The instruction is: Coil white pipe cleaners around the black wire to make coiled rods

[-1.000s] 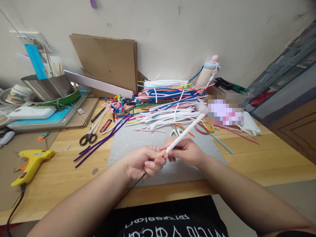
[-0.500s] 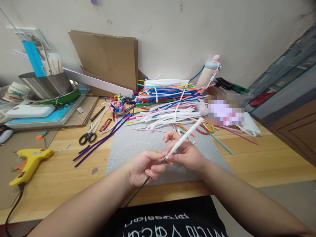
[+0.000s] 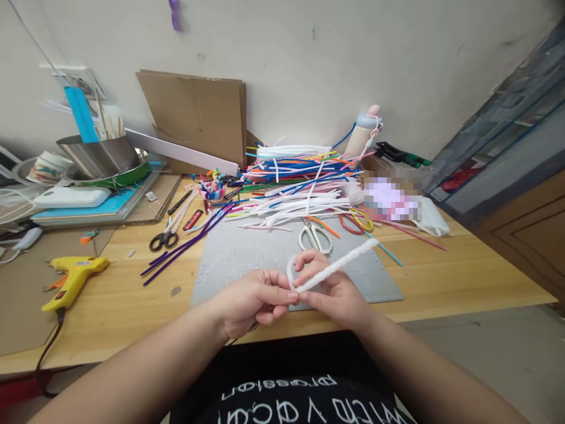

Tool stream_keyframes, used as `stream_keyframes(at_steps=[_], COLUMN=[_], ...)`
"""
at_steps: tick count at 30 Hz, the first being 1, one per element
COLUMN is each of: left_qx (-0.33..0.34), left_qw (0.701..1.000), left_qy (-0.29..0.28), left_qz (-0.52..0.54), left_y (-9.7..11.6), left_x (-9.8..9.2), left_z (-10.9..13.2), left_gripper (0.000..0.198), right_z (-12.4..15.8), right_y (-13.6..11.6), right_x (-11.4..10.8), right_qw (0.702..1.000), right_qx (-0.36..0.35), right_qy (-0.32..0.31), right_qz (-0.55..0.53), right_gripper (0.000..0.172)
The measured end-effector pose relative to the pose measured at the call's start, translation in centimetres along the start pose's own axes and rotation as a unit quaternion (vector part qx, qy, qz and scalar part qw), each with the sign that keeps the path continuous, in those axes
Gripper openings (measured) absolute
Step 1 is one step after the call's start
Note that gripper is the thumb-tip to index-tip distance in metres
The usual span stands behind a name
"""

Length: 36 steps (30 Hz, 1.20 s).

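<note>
Our left hand [image 3: 260, 300] is pinched tight, thumb against fingers, right at the lower end of a fuzzy white stick [image 3: 338, 265]! Our right hand [image 3: 338, 291] has that same end too, thumb below, fingers bent above, and the stick slants up and away to the right over the palm. Between the two hands a pale loop [image 3: 290, 273] curves up from the pinch; whether a right fingertip touches it, we can't tell. Below our left hand a thin dark wire [image 3: 244, 334] pokes out, most of it hidden.

Out we go: the grey cutting mat [image 3: 238, 250] lies beneath, white-handled scissors [image 3: 315, 237] on it just beyond our right hand. Behind them, what a heap, bundled pipe cleaners [image 3: 304, 203] in white, blue and pink! Off to the left, purple strips [image 3: 188, 244] lie near the black-handled scissors [image 3: 163, 240], and farther left sits a yellow glue gun [image 3: 73, 280]. At the back, cardboard sheets [image 3: 198, 118] lean against the wall, with a capped bottle [image 3: 358, 136] standing right of the heap.
</note>
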<state>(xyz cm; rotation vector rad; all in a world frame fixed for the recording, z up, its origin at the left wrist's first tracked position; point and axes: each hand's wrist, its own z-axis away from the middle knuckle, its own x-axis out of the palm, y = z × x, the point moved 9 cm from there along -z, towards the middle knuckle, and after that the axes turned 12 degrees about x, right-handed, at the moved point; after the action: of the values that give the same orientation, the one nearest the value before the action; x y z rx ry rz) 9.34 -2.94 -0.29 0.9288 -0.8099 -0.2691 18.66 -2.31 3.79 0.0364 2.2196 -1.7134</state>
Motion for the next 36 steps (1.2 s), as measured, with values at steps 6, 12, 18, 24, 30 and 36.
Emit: stream_keyframes(at_steps=[6,12,18,24,30,36], left_qx=[0.043,0.026,0.045,0.189,0.198,0.205], left_qw=[0.991,0.975,0.944,0.873,0.891,0.899], left_qy=[0.059,0.05,0.029,0.096,0.106,0.118], left_qz=[-0.116,-0.216,-0.325,-0.439,-0.395,-0.367], left_y=[2.1,1.7,1.6,4.6,4.6,4.4], left_x=[-2.3,-2.6,-1.6,-1.9,-1.7,-2.0], left_z=[1.3,2.0,2.1,1.9,1.3,0.6], left_gripper=[0.019,0.024,0.02,0.013,0.008,0.016], right_z=[2.7,3.7,3.5,3.2,2.6,2.5], right_y=[-2.1,-5.4,-3.1,-3.0,-2.9,-2.2], right_x=[-0.1,2.4,4.3,4.0,3.9,4.0], right_qw=[0.971,0.884,0.869,0.862,0.857,0.861], right_qx=[0.001,-0.163,-0.122,-0.087,-0.076,-0.053], right_qy=[0.062,0.072,0.018,0.03,0.036,0.026], right_qz=[0.23,0.431,0.479,0.499,0.509,0.506], right_gripper=[0.011,0.021,0.022,0.016,0.016,0.018])
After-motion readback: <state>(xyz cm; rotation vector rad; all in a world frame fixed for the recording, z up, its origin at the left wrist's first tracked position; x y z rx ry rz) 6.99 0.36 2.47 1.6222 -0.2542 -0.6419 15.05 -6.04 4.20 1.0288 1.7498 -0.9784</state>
